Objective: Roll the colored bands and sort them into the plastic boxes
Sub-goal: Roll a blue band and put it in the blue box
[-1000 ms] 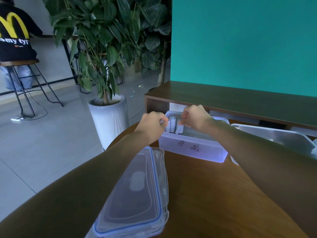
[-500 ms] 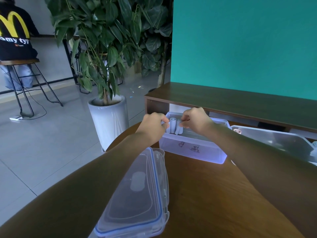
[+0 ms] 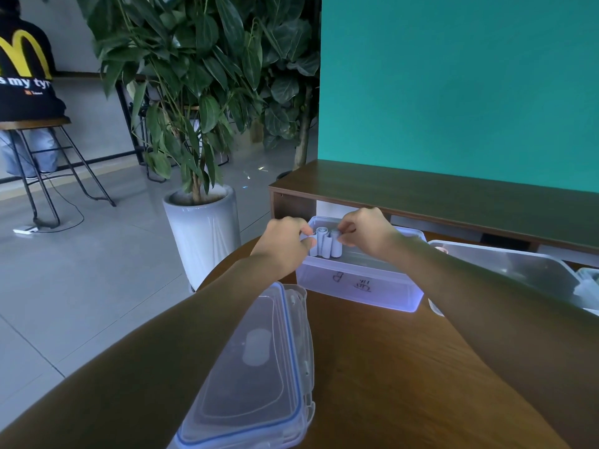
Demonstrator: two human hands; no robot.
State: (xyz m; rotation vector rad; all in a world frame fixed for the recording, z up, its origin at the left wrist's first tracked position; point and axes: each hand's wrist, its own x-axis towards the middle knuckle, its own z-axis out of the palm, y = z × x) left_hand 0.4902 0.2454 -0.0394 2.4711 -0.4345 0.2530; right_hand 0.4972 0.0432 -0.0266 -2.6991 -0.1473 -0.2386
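A clear plastic box (image 3: 359,283) with handwriting on its front wall stands at the far edge of the round wooden table (image 3: 389,367). Several pale rolled bands (image 3: 324,245) stand upright in its left end. My left hand (image 3: 285,243) has its fingers curled against the leftmost roll at the box's left rim. My right hand (image 3: 364,231) pinches the top of the rightmost roll. What lies deeper in the box is hidden by my hands.
The box's clear lid (image 3: 256,380) with blue trim lies on the table near my left forearm. A second clear container (image 3: 518,270) sits at the right. Behind runs a wooden shelf (image 3: 453,196) under a teal wall. A potted plant (image 3: 201,228) stands left of the table.
Both hands stay at the rolls in the box's left end, shifting only slightly. The view has tilted a little.
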